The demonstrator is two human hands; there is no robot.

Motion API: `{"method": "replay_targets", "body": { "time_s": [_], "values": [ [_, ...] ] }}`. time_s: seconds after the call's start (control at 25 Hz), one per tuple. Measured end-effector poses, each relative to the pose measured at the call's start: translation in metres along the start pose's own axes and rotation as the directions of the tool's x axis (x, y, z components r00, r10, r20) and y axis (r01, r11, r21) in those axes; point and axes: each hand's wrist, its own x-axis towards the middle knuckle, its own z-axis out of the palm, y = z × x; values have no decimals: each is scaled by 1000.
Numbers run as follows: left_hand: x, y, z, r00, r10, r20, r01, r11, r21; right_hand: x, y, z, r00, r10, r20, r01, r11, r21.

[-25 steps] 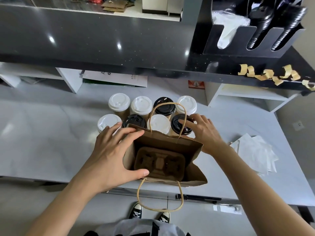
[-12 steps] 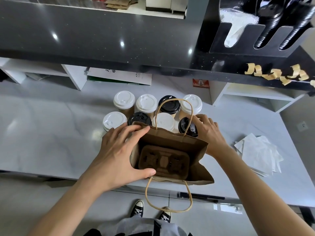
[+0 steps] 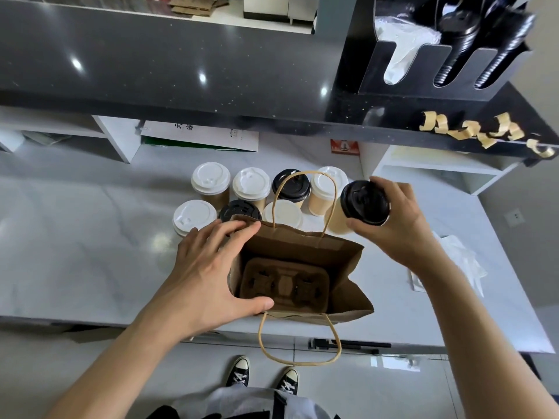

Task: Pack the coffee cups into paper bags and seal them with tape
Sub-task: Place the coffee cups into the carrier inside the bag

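An open brown paper bag (image 3: 348, 261) stands at the counter's front edge, with a cardboard cup carrier (image 3: 284, 285) lying in its bottom. My left hand (image 3: 208, 267) holds the bag's left rim, fingers on the far edge and thumb on the near edge. My right hand (image 3: 399, 228) grips a black-lidded paper cup (image 3: 364, 202), lifted off the counter just right of the bag's far handle. Several more cups with white lids (image 3: 210, 178) and black lids (image 3: 290, 184) stand in two rows behind the bag.
Curled strips of brown tape (image 3: 481, 133) stick along the black shelf edge at upper right. A stack of white napkins (image 3: 465, 264) lies right of the bag. A black holder (image 3: 423, 68) with lids sits on the shelf. The white counter (image 3: 75, 237) ends just in front of the bag.
My right hand closed on the black-lidded cup at the group's right end and lifted it up and to the right. My left hand stayed on the bag's rim.
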Motion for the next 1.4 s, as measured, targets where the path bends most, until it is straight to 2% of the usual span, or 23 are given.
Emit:
{"method": "replay_targets", "body": {
  "time_s": [0.2,0.36,0.48,0.6,0.68,0.76,0.88,1.08,1.2,1.4],
  "values": [
    [3,1,0,1000,5,5,-5,999,40,-10,-40,-46,979,-56,-197,99,973,211],
    [3,0,0,1000,2,7,-2,999,37,-24,-71,-74,947,-112,-303,246,858,452],
    [4,-1,1,1000,-4,18,4,1000,31,-34,-86,-82,929,-217,-301,355,756,550],
    [6,-1,4,1000,10,12,-10,1000,9,-42,-96,-84,910,-352,-220,411,692,593],
    [7,-1,5,1000,12,2,-12,1000,-9,-47,-100,-80,894,-429,-132,420,696,583],
    [8,-2,7,1000,11,-14,-12,1000,-20,-52,-101,-69,888,-460,4,383,743,549],
    [8,-3,8,1000,4,-27,-5,999,-35,-58,-102,-44,896,-409,172,321,865,386],
    [8,-1,6,1000,3,-30,-5,998,-66,-61,-102,-2,879,-351,323,296,932,208],
    [8,0,4,1000,4,-17,-5,997,-74,-55,-98,17,847,-337,411,335,939,78],
    [6,2,3,1000,8,-30,-10,997,-75,-44,-93,56,772,-423,474,499,866,-40]
  ]
}}
